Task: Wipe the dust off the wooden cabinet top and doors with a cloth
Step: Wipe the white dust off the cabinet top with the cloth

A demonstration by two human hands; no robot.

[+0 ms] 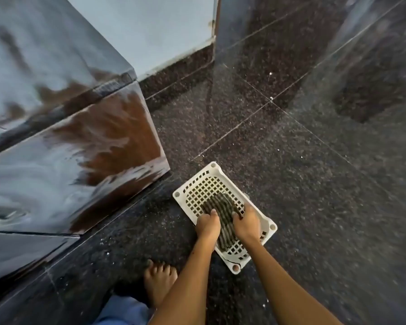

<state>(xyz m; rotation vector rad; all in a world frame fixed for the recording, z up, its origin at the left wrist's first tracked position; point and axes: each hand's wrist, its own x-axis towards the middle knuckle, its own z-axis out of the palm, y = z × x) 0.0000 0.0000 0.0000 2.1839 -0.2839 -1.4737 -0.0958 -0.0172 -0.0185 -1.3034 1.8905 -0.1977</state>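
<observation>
Head view looks down on a white rectangular plastic basket with a square-lattice bottom point(223, 186), which stands on a dark speckled polished stone floor point(314, 184). Inside the basket lies a dark striped cloth point(223, 215), bunched into a long ridge that runs along the basket's length. Both hands reach into the basket. The left hand point(208, 227) is on the cloth's left side with its fingers curled down over the fabric, grasping it. The right hand point(245, 225) is on the cloth's right side, its fingers bent onto the fabric's edge near the basket's right wall, also gripping it. The cloth shows between the two hands and runs on toward the basket's near end.

To the left of the basket, just beside its far-left corner, stands the glossy brown wooden cabinet point(117, 137), its front carrying pale smears and reflections. The cabinet's top point(40, 50) rises up-left of the basket and is blurred. Below the basket's near-left side, a bare foot point(158, 283) rests on the floor, with a patch of blue fabric point(124, 310) next to it. Beyond the basket's far end, a pale blue wall with a dark stone skirting point(150, 31) meets the floor.
</observation>
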